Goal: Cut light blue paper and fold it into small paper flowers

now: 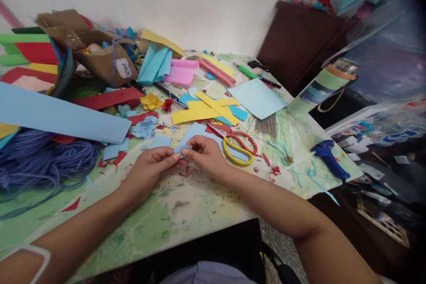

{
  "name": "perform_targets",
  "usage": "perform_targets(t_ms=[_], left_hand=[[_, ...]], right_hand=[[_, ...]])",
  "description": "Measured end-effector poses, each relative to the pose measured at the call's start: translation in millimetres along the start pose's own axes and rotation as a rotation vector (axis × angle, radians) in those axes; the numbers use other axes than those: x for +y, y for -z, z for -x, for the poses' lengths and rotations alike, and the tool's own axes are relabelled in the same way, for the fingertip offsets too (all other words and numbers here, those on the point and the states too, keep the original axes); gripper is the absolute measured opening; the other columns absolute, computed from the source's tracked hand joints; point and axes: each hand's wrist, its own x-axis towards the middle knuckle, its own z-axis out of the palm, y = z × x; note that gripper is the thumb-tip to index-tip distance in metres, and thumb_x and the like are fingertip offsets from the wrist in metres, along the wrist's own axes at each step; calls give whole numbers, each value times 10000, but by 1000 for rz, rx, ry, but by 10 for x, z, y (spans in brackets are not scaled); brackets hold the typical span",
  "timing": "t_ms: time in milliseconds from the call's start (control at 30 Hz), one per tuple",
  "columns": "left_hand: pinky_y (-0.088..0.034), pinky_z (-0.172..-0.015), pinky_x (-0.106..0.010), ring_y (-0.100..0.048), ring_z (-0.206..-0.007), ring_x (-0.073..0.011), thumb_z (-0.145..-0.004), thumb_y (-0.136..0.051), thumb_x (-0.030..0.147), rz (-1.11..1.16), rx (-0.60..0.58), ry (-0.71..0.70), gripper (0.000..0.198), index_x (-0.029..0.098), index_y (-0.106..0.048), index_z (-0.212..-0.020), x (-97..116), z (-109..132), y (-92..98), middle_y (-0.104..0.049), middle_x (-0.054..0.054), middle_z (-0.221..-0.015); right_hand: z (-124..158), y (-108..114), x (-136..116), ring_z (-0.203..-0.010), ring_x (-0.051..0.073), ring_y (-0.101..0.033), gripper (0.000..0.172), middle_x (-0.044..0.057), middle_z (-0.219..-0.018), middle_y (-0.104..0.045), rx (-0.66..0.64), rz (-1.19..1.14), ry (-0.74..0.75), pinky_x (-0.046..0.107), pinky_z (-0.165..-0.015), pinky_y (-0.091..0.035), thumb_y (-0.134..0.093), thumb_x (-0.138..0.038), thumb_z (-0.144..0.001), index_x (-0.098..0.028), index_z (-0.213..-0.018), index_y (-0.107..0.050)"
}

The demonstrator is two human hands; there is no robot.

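Note:
My left hand point(151, 166) and my right hand point(206, 155) meet at the middle of the table, both pinching a small light-blue paper piece point(183, 147) between fingertips. Just right of my right hand lie scissors with yellow and red handles point(238, 145). Light-blue paper scraps point(196, 132) and yellow paper strips point(203, 111) lie right behind my hands. A small blue paper flower point(145, 128) and a yellow one point(151, 101) sit behind my left hand.
A long light-blue paper sheet point(60, 117) and blue cord point(43, 159) fill the left. A brown paper bag point(100, 55), coloured rolls point(181, 71) and a light-blue square sheet point(258, 96) lie at the back. A blue glue gun point(328, 157) rests near the right edge. A dark cabinet point(299, 40) stands beyond.

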Motion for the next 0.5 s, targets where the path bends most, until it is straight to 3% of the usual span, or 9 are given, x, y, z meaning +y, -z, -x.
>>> perform_targets(t_ms=[300, 500], left_hand=[[-518, -705, -216, -670, -678, -127, -748, -710, 329, -23, -69, -26, 153, 179, -683, -735, 5, -1, 19, -725, -13, -713], [-500, -624, -235, -666, -629, -158, -645, -781, 332, -143, -7, -17, 200, 178, -669, -708, 45, 29, -29, -726, -26, -677]], right_hand=[[34, -43, 44, -566, 86, -460, 174, -40, -638, -521, 22, -34, 10, 210, -535, -380, -631, -325, -734, -174, -737, -542], [45, -45, 16, -545, 83, -463, 159, -48, -613, -511, 19, -38, -24, 208, -523, -377, -634, -305, -743, -178, -741, -539]])
